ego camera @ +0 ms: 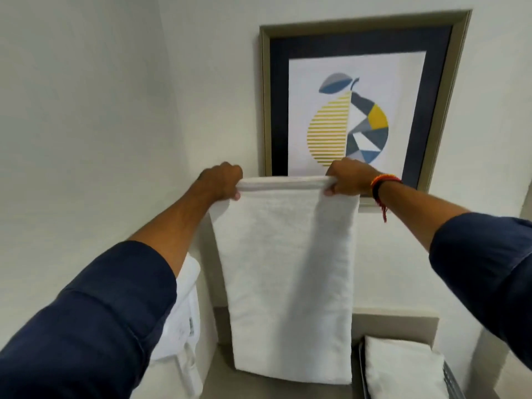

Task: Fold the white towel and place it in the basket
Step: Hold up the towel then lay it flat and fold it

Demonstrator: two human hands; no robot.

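A white towel [288, 269] hangs straight down in front of me, doubled over at the top into a long panel. My left hand [221, 182] grips its upper left corner and my right hand [349, 177] grips its upper right corner, both held up at the same height before the wall. The towel's lower edge reaches down near the grey surface below. At the bottom right a wire basket [454, 381] shows part of its rim, with a folded white towel [403, 367] lying inside it.
A framed pear picture [357, 110] hangs on the wall right behind my hands. More white cloth [184, 312] lies piled at the lower left, partly under my left sleeve. A beige ledge [397, 323] runs behind the basket.
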